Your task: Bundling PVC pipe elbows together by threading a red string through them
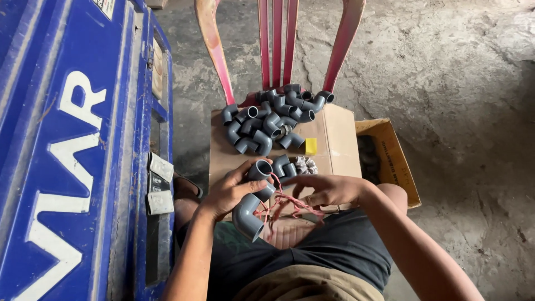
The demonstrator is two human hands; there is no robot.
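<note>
Elbows (253, 192), grey plastic pipe bends, are what both hands work on: the left hand (225, 192) is closed around two of them, one stacked above the other, over the person's lap at the near edge of the cardboard (334, 139). The right hand (329, 189) has its fingers pinched together on a pink string (287, 200) that runs out of the held elbows in loops. To do this well, I judge the left hand should keep the two openings lined up and steady while the right draws the string taut, so that no loop snags on a rim. Two more elbows and a crumpled wad lie just beyond the hands on the cardboard; farther along it sits the loose pile (273, 120), with a small yellow block (310, 146) beside it. The cardboard rests on a red chair (278, 39). Right of the cardboard stands an open box (390, 156); left of it, a blue metal body (72, 145). The floor (446, 72) is rough, stained concrete.
</note>
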